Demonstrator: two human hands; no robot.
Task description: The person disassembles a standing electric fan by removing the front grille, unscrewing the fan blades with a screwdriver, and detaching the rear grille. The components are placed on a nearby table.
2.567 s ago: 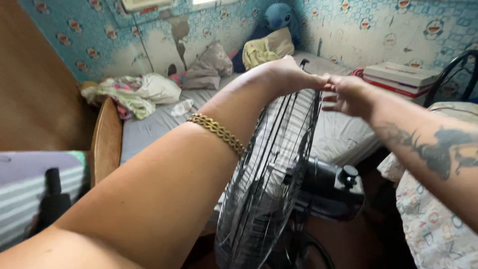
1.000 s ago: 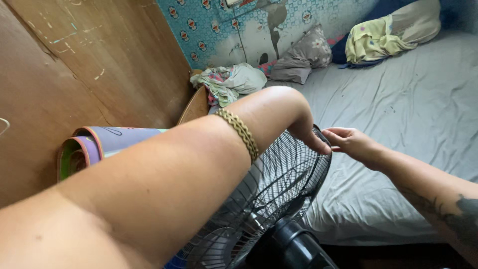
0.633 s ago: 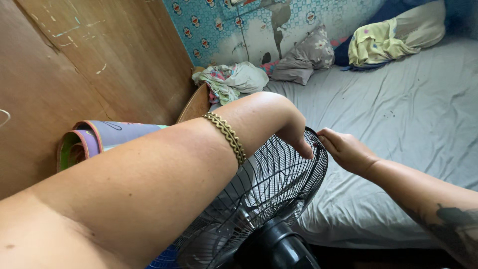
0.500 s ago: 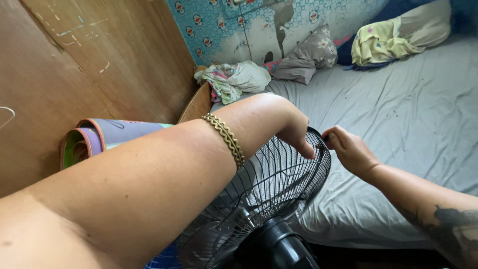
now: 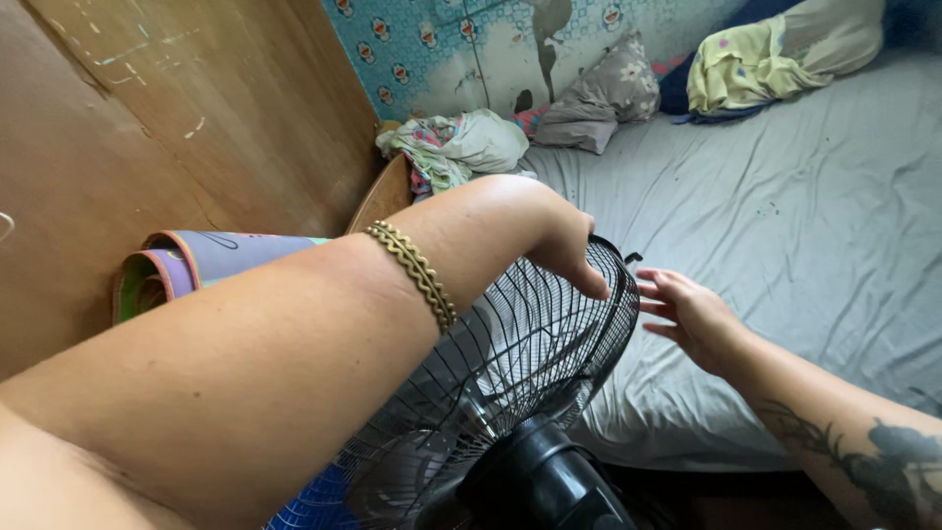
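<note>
A black standing fan [image 5: 510, 393] with a wire grille stands in front of me, its motor housing [image 5: 540, 481] at the bottom of the view. My left hand [image 5: 559, 245] reaches over the top of the grille, fingers curled onto its rim. A gold chain bracelet [image 5: 412, 270] sits on that wrist. My right hand [image 5: 687, 309] hovers just right of the rim with fingers spread, holding nothing. A small black clip [image 5: 633, 258] sticks out from the rim near it.
A bed with a grey sheet [image 5: 785, 216] lies behind the fan, with pillows [image 5: 599, 98], a yellow bundle [image 5: 756, 64] and crumpled clothes [image 5: 456, 147] at its head. A rolled mat [image 5: 186, 270] leans on the wooden panel [image 5: 177, 118] at left.
My right hand let go of the grille rim and opened, drawing slightly away. My left hand stayed on the top of the grille. The view shifted a little.
</note>
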